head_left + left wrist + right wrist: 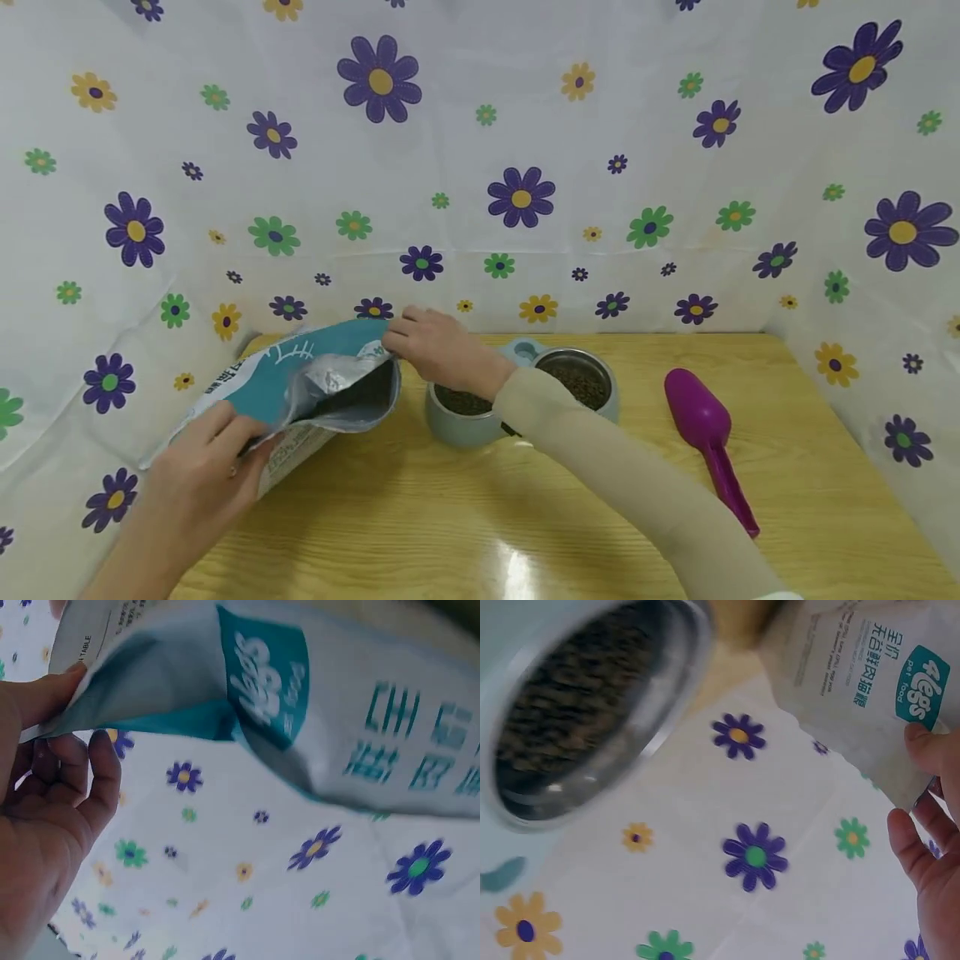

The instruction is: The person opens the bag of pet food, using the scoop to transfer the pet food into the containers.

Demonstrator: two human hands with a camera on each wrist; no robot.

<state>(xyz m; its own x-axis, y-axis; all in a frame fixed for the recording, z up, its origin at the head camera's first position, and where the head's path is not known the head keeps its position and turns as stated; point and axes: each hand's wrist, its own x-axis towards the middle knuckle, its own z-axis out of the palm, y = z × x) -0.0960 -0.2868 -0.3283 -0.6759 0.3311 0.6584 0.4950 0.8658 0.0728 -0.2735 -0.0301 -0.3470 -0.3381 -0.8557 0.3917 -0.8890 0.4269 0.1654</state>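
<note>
A teal and white pet food bag (262, 379) leans at the left of the table, its silvery mouth gaping toward the front right. My left hand (198, 467) pinches the near left corner of the mouth between thumb and fingers. At the far right corner, my right hand (442, 346) pinches the other end of the bag's rim. In the right wrist view that hand (939, 795) has its thumb against the bag's printed side (855, 690). A pale blue double bowl (457, 429) stands under the right forearm, brown kibble (581, 385) in both steel-lined basins.
A purple scoop (701, 421) lies on the wooden table (465, 517) to the right of the bowl, handle toward the front. A white flower-printed cloth (465, 150) rises behind the table and along both sides.
</note>
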